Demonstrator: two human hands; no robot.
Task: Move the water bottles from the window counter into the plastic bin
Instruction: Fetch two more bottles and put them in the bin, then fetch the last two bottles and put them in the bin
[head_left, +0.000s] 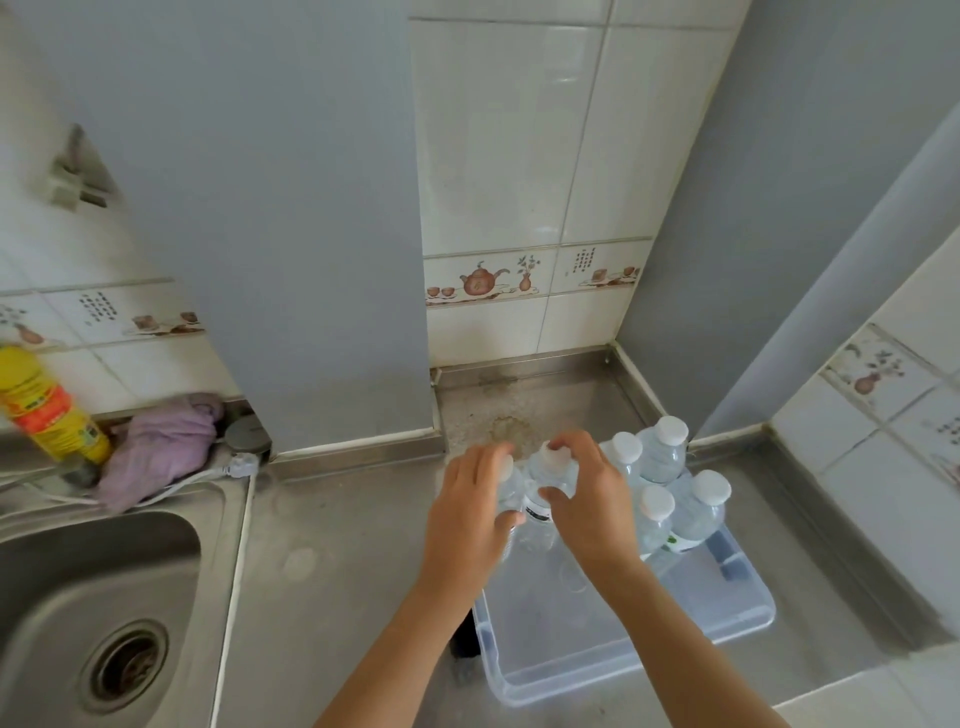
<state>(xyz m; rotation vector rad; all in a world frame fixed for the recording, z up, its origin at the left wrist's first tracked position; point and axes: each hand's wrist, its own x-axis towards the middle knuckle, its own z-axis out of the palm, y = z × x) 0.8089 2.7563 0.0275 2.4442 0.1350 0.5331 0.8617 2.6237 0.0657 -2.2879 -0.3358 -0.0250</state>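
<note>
A clear plastic bin (628, 670) sits on the steel counter in front of me. Several clear water bottles with white caps stand upright in its far right part, among them one at the back (662, 452) and one nearer (698, 512). My left hand (470, 512) grips a water bottle (511, 486) at the bin's far left. My right hand (592, 501) is wrapped around another bottle (545, 491) right beside it, fingers over its cap. Both held bottles stand upright at the bin's far end; whether they touch its floor is hidden.
A steel sink (93, 613) with a drain lies to the left. Behind it are a yellow spray can (49, 405), a purple cloth (161, 449) and a white cable (228, 470). Grey wall panels and tiled walls close in the counter's back and right.
</note>
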